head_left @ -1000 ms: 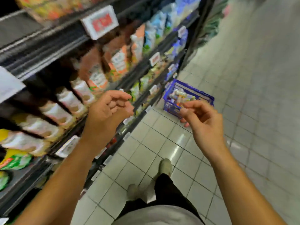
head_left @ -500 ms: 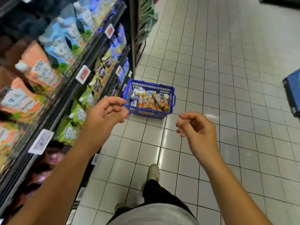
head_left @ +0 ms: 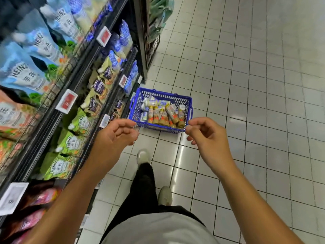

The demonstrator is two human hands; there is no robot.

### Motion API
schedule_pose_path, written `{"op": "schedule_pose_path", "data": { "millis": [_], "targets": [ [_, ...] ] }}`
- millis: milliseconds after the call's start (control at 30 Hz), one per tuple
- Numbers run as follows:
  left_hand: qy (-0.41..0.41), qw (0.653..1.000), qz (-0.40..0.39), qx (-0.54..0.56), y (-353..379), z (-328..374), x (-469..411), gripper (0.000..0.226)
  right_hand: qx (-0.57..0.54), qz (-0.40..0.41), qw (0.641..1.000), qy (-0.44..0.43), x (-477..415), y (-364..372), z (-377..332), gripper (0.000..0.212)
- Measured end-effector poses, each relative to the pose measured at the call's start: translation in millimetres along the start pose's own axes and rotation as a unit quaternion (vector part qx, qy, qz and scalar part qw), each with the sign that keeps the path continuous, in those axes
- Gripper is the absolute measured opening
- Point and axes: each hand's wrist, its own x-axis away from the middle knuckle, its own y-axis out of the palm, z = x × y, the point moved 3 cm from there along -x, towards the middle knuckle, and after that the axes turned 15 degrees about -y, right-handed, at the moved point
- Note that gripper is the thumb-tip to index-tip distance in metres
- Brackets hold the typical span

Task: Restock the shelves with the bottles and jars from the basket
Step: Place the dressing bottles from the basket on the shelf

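A blue plastic basket [head_left: 188, 101] stands on the tiled floor beside the shelving, ahead of my feet. Several bottles [head_left: 162, 115] with orange and cream labels lie in it, along with pale white-capped ones. My left hand [head_left: 117, 133] hovers in front of the basket's near left corner, fingers loosely curled and holding nothing. My right hand [head_left: 204, 133] hovers in front of the near right corner, also loosely curled and holding nothing. Neither hand touches the basket. The shelves [head_left: 82, 55] on my left carry blue, green and orange sauce pouches.
Red and white price tags [head_left: 66, 101] hang from the shelf edges. A dark rack [head_left: 151, 48] with green packs stands past the shelving's end. My two shoes [head_left: 144, 155] are on the white tiles behind the basket. Open tiled floor [head_left: 263, 85] stretches to the right.
My view has swung down from the shelves toward the floor, and the basket has come closer and more central. Both hands have stayed loosely curled, now spread either side of the basket's near edge.
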Motion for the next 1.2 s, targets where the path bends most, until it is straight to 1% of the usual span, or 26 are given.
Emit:
{"op": "schedule_pose_path", "data": {
  "millis": [200, 333, 467, 600, 700, 800, 900, 1100, 1200],
  "targets": [
    [-0.026, 0.999, -0.014, -0.012, 2, 18, -92, 0.021, 0.011, -0.006, 0.999, 0.03, -83, 16, 35, 0.009],
    [-0.057, 0.998, -0.037, -0.018, 5, 41, -167, 0.027, 0.019, 0.013, 0.998, 0.058, -148, 31, 61, 0.013],
    [-0.071, 0.994, -0.065, -0.045, 10, 66, -245, 0.025, 0.031, 0.025, 0.996, 0.081, -206, 43, 85, 0.017],
    [-0.074, 0.99, -0.096, -0.073, 21, 76, -312, 0.022, 0.033, 0.042, 0.992, 0.116, -249, 47, 117, 0.015],
    [-0.097, 0.985, -0.105, -0.092, 35, 70, -353, 0.021, 0.038, 0.047, 0.988, 0.143, -269, 47, 148, 0.014],
    [-0.132, 0.98, -0.109, -0.106, 53, 49, -390, 0.018, 0.04, 0.049, 0.983, 0.175, -283, 45, 188, 0.01],
    [-0.173, 0.973, -0.101, -0.116, 68, 8, -429, 0.016, 0.055, 0.038, 0.977, 0.203, -290, 44, 240, 0.006],
    [-0.267, 0.955, -0.059, -0.113, 101, -113, -509, 0.017, 0.098, -0.008, 0.962, 0.255, -291, 40, 371, 0.01],
    [-0.303, 0.942, -0.044, -0.14, 116, -182, -543, 0.021, 0.116, -0.035, 0.952, 0.28, -286, 39, 441, 0.013]
  ]
}}
